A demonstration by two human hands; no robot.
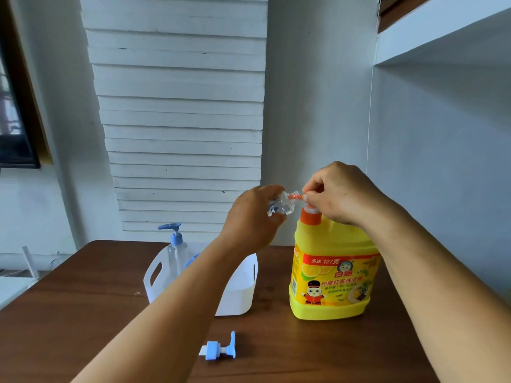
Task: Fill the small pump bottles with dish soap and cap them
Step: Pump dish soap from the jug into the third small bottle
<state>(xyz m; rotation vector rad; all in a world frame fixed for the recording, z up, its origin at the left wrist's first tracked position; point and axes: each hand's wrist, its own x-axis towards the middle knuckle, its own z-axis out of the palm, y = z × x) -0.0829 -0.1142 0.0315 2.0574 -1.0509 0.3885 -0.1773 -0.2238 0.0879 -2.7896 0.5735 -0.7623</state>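
Small pump bottle [279, 205], clear, no cap on, held tipped sideways in the air by the left hand [253, 217], fingers wrapped around its body, so most of the bottle is hidden behind them; only the shoulder and neck end show past the fingertips. Its mouth points right, toward the right hand [340, 192]. Right hand fingers pressed together in a pinch on the orange spout [296, 197] of the big yellow soap jug [333, 268]; the spout tip sits between the two hands, right at the bottle mouth. Can't tell if the spout goes inside the mouth or just touches it, blurry there. Can't tell how much soap is in the bottle. The right palm covers part of the jug's orange collar [311, 217]. The jug stands upright on the brown table [83, 313], below the right fingers. Loose blue pump cap [219, 348] lies on its side on the table, well below the left hand, near the front edge. White basket [243, 283] behind the left forearm, partly hidden by it; a second pump bottle [177, 252] with blue pump on stands inside it, and another blue bit beside it is mostly hidden.
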